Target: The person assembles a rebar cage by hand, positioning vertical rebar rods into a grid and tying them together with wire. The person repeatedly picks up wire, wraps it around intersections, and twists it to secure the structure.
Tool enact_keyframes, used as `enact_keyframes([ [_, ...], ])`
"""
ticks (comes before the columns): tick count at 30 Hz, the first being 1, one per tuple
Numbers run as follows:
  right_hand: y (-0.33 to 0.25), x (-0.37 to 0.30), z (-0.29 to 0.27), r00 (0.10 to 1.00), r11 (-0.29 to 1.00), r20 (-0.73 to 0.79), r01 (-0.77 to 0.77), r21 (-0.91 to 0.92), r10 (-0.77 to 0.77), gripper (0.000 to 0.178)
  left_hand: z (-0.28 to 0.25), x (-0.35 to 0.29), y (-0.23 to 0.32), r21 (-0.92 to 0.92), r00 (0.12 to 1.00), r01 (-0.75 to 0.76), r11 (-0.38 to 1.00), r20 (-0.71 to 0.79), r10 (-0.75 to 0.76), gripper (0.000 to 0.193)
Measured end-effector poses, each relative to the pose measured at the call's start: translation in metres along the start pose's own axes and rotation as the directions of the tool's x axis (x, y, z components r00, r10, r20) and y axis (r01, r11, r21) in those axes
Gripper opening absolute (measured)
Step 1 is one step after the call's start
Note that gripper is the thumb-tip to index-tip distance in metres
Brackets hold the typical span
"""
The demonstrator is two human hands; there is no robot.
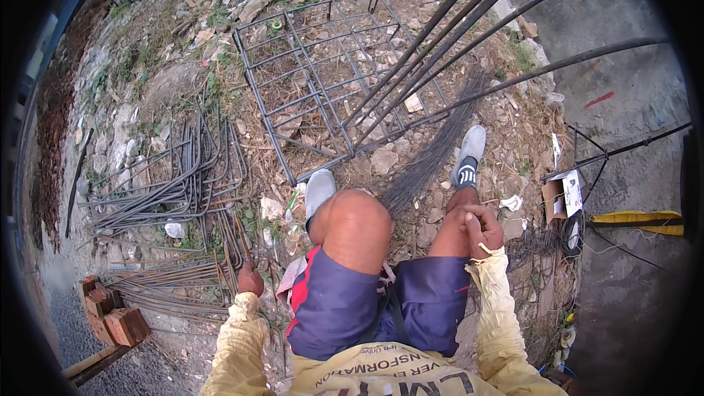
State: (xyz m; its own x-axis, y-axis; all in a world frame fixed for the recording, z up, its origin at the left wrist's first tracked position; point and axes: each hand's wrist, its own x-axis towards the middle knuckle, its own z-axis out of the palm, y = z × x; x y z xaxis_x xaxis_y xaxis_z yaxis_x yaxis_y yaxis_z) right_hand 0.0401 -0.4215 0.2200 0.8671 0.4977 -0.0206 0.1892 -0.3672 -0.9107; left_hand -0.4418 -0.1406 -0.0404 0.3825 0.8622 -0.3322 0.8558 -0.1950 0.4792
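Rods (176, 279) are seen beside the left hand (250, 279), a leg (446, 240) beside the curled right hand (484, 231); neither grip can be told.

Dark blue-grey bars cross in a grid on the steel cage (320, 86), where a small ring (276, 25) shows green. The bent bars (176, 189) are dull grey, the straight bars (172, 290) grey streaked with rust brown, the long rods (550, 70) and wire bundle (429, 165) nearly black. Bricks (126, 326) are orange-red. The shirt (396, 367) is yellow with dark lettering; the shorts (337, 301) are purple-navy — red-striped at the side. Pale grey shoes (320, 187) meet a dark sock (467, 170) with white stripes. The grey concrete (623, 169) carries a red streak (600, 100) — the box (565, 196) is white and brown.
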Motion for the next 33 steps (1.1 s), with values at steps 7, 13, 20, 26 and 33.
enact_keyframes([
  [7,-0.027,-0.004,0.051,0.986,0.98,0.165,-0.007,0.197,-0.026,0.021,-0.17,-0.031,0.145,-0.017,0.813,-0.512,0.859,-0.333,0.478,0.011],
  [13,-0.115,0.027,0.069,0.866,0.876,0.168,0.435,0.207,-0.47,0.054,-0.264,-0.049,0.346,-0.582,0.833,-0.55,0.599,-0.332,0.442,0.01],
  [20,-0.129,0.037,-0.001,0.862,0.85,0.31,0.226,0.475,-0.402,0.057,-0.195,-0.055,0.512,-0.678,0.628,-0.656,0.333,-0.244,0.739,0.01],
  [26,-0.035,-0.022,0.044,0.997,0.774,0.007,0.057,0.631,-0.079,0.012,-0.05,-0.07,0.526,-0.893,0.766,-0.219,0.392,0.092,0.637,0.022],
  [33,0.014,0.01,0.036,0.945,0.866,0.19,-0.322,0.382,0.267,0.018,-0.117,0.025,0.501,-0.88,0.946,-0.193,0.433,-0.05,0.319,0.037],
])
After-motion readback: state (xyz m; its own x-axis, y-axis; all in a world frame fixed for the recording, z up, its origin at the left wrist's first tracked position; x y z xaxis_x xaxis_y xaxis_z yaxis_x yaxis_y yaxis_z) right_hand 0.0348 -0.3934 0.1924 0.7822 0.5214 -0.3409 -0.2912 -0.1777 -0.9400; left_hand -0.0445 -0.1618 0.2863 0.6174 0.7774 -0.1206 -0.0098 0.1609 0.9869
